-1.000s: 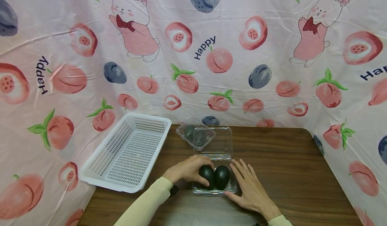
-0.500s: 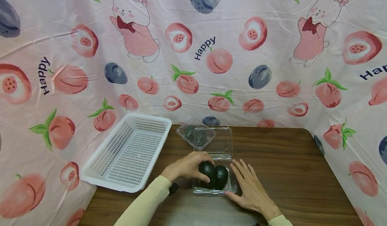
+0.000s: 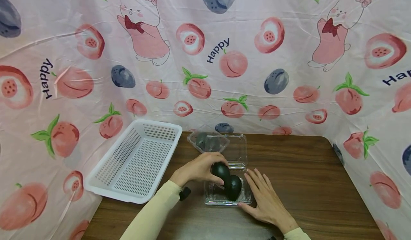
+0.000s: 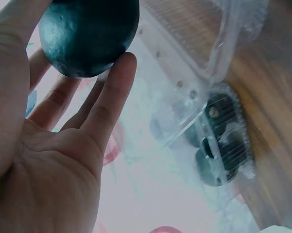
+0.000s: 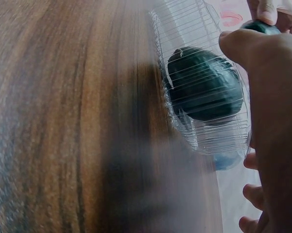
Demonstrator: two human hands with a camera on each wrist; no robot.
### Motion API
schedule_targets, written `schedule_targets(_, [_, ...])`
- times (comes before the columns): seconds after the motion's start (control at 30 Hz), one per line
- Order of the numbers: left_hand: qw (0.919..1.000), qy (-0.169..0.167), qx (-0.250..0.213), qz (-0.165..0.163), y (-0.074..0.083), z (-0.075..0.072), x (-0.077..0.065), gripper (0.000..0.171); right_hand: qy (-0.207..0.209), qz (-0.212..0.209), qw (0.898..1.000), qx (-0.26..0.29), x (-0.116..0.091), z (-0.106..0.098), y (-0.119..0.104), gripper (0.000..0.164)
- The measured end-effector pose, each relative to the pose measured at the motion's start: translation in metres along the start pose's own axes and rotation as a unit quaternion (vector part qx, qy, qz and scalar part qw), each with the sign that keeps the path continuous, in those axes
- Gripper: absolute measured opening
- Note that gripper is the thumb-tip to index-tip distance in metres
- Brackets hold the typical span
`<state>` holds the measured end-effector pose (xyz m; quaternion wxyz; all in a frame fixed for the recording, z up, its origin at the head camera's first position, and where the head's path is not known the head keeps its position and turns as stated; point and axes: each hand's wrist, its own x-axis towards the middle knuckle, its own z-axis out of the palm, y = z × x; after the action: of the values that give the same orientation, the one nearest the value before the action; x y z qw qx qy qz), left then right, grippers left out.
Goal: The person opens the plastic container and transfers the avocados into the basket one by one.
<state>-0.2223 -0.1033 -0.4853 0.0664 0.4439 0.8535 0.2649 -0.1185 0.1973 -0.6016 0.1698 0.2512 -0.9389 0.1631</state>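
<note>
My left hand (image 3: 200, 168) grips a dark green avocado (image 3: 221, 172) by its upper part, thumb on the near side and fingers at the back. This avocado leans over the left side of a clear clamshell box (image 3: 210, 199), whose lid stands folded back. In the left wrist view the held avocado (image 4: 90, 36) fills the top, with fingertips under its rounded end. A second avocado (image 3: 236, 188) lies inside the box, overlapped by the held one. My right hand (image 3: 266, 200) rests along the box's right side, fingers straight, thumb at the front corner.
A white perforated basket (image 3: 120, 196) stands at the left. Behind the open lid, another clear clamshell (image 3: 208, 140) holds dark avocados. The wooden tabletop (image 3: 298, 168) runs back to a fruit-printed cloth (image 3: 237, 25).
My left hand has raised its avocado up and back from the box, exposing more of the box floor. The second avocado has tilted slightly. My right hand has stayed still.
</note>
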Motion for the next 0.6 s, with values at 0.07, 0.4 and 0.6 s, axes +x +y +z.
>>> schedule_targets(0.07, [1.0,0.007,0.001,0.001,0.002,-0.005,0.001,0.059,-0.003,0.001,1.0,0.0,0.0,0.0,0.0,0.107])
schedule_targets(0.4, [0.9995,0.031,-0.001,-0.002,0.004,-0.026,0.004,0.058,-0.013,0.008,1.0,0.01,0.001,-0.002,-0.002,0.106])
schedule_targets(0.6, [0.9989,0.045,-0.007,-0.013,-0.001,-0.04,0.0,0.058,0.0,0.003,1.0,-0.002,-0.001,-0.001,-0.001,0.106])
